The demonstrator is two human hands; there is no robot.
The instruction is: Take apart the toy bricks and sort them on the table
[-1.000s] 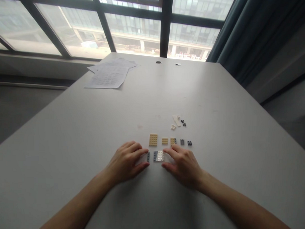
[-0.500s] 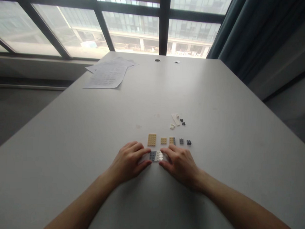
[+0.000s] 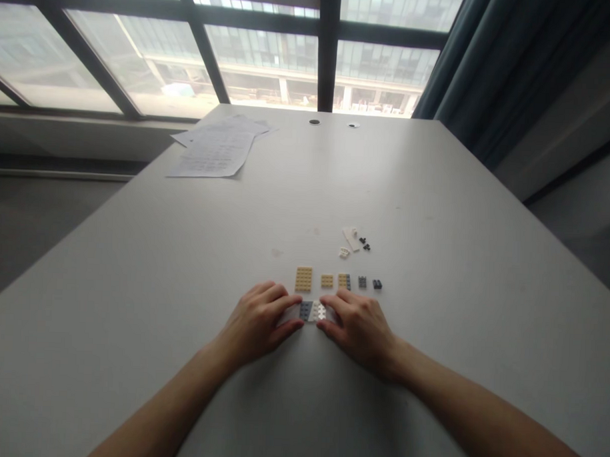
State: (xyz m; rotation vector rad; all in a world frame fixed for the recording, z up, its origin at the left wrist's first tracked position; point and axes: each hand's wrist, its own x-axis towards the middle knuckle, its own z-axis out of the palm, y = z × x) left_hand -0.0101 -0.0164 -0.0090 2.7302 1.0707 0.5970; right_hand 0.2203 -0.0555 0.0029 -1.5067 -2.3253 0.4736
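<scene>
My left hand (image 3: 262, 320) rests on the table, its thumb and forefinger closed on the near and far edges of a dark grey studded building-block plate (image 3: 305, 311). Facing it, my right hand (image 3: 360, 328) grips a white studded building-block plate (image 3: 315, 311) the same way, with thumb and forefinger. The two plates lie side by side along a slanted line; whether they are joined I cannot tell. Just beyond the fingers is a row of pieces: a large tan plate (image 3: 304, 279), a small tan plate (image 3: 327, 280), a tan-and-grey piece (image 3: 344, 281), a grey piece (image 3: 362, 282) and a black piece (image 3: 378, 284).
Farther back lie a long white piece (image 3: 351, 239), a small white piece (image 3: 344, 252) and small black pieces (image 3: 366, 246). Printed papers (image 3: 215, 152) are at the far left of the white table (image 3: 148, 276). Windows and a dark curtain (image 3: 470, 81) stand behind it.
</scene>
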